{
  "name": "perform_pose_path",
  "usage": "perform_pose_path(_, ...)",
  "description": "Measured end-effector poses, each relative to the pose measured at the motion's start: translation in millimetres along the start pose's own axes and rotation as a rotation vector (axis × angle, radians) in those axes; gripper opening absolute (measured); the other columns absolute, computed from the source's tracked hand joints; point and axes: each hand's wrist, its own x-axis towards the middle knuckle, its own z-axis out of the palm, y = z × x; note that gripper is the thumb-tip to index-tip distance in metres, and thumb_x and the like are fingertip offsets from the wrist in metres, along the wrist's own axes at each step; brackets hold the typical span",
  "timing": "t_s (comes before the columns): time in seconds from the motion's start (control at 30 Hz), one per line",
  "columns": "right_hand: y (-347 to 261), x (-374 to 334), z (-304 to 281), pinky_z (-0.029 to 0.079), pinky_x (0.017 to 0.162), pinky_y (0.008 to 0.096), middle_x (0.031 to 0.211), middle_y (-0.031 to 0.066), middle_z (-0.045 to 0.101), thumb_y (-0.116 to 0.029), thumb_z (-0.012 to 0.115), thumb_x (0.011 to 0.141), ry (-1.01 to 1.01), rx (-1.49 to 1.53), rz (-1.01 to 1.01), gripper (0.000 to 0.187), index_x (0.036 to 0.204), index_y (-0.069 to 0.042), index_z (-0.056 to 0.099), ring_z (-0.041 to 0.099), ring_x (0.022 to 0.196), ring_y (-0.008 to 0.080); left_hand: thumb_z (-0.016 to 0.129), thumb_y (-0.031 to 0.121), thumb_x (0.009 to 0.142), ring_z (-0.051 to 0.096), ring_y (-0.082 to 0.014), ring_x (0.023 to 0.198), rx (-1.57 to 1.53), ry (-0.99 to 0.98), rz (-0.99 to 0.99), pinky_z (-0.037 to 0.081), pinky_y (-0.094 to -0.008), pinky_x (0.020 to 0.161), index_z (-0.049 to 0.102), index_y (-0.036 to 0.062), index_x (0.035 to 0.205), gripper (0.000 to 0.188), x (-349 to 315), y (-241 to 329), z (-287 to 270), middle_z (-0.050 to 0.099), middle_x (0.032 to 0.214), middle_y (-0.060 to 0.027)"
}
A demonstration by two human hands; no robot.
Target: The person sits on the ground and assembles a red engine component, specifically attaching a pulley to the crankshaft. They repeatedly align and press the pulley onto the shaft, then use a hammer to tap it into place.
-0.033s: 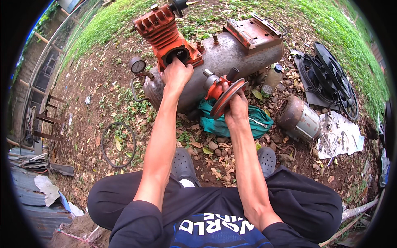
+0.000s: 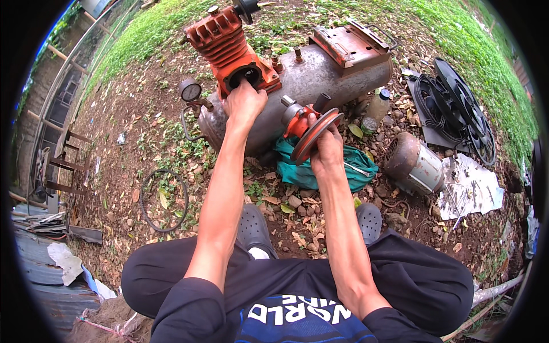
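Observation:
An orange compressor pump (image 2: 220, 40) with cooling fins sits on the left end of a rusty grey air tank (image 2: 329, 74). My left hand (image 2: 246, 103) reaches into the round opening in the pump's lower housing; its fingertips are hidden inside. To the right, my right hand (image 2: 327, 150) grips a crankshaft with pulley (image 2: 315, 136), thumb over the wheel's edge. This piece has a red bearing housing and a bare metal shaft pointing toward the tank. It is held in front of the tank, above a green cloth (image 2: 357, 171) on the ground.
Right of the cloth lies an electric motor (image 2: 413, 163), beside a white sheet (image 2: 472, 186) with small tools on it. A black belt guard (image 2: 457, 108) and a bottle (image 2: 377, 106) are farther back. A drive belt (image 2: 164, 200) lies at left. A pressure gauge (image 2: 190, 90) sticks out from the tank's left end.

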Motion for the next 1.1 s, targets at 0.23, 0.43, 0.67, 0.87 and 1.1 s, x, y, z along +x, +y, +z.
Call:
perform_pose_path(0.23, -1, 2, -1, 0.058, 0.081, 0.0328, 0.108, 0.0078, 0.068, -0.011, 0.069, 0.092, -0.005, -0.002, -0.017, 0.025, 0.115, -0.003, 0.063, 0.067, 0.094, 0.0168, 0.060, 0.032, 0.080, 0.065, -0.0427, 0.105, 0.084, 0.017, 0.022, 0.049, -0.0506, 0.094, 0.036, 0.0072, 0.146, 0.074, -12, 9, -7, 0.069, 0.104, -0.0270)
perform_pose_path(0.43, -1, 1, 0, 0.057, 0.083, 0.0330, 0.108, 0.0077, 0.068, -0.011, 0.070, 0.092, -0.014, -0.004, -0.012, 0.026, 0.116, -0.003, 0.062, 0.066, 0.095, 0.0165, 0.059, 0.028, 0.080, 0.070, -0.0381, 0.092, 0.073, 0.108, 0.128, 0.054, -0.0463, 0.086, 0.048, 0.0059, 0.142, 0.066, -20, 1, 0, 0.070, 0.100, -0.0237)
perform_pose_path(0.67, -4, 7, -10, 0.057, 0.084, 0.0319, 0.108, 0.0071, 0.067, -0.012, 0.070, 0.092, -0.020, 0.061, -0.005, 0.025, 0.115, -0.003, 0.064, 0.066, 0.095, 0.0163, 0.050, 0.031, 0.090, 0.049, -0.0070, 0.054, -1.168, -0.184, -0.276, 0.040, -0.0247, 0.050, 0.067, 0.0056, 0.119, 0.042, -16, -17, -5, 0.058, 0.065, 0.0012)
perform_pose_path(0.87, -7, 7, -9, 0.055, 0.090, 0.0322, 0.111, 0.0062, 0.067, -0.012, 0.070, 0.092, -0.016, 0.061, 0.013, 0.028, 0.118, -0.004, 0.064, 0.064, 0.099, 0.0159, 0.041, 0.032, 0.094, 0.042, -0.0095, 0.050, -1.604, -0.262, -0.278, 0.035, -0.0262, 0.048, 0.071, 0.0053, 0.109, 0.043, -19, -24, -6, 0.054, 0.063, 0.0025)
perform_pose_path(1.1, -7, 3, -5, 0.056, 0.093, 0.0340, 0.116, 0.0085, 0.065, -0.007, 0.068, 0.093, -0.004, 0.065, 0.029, 0.028, 0.120, -0.001, 0.062, 0.064, 0.105, 0.0173, 0.056, 0.027, 0.092, 0.049, -0.0058, 0.053, -1.484, -0.297, -0.270, 0.038, -0.0210, 0.049, 0.072, 0.0055, 0.108, 0.031, -25, -13, -10, 0.069, 0.076, 0.0003)
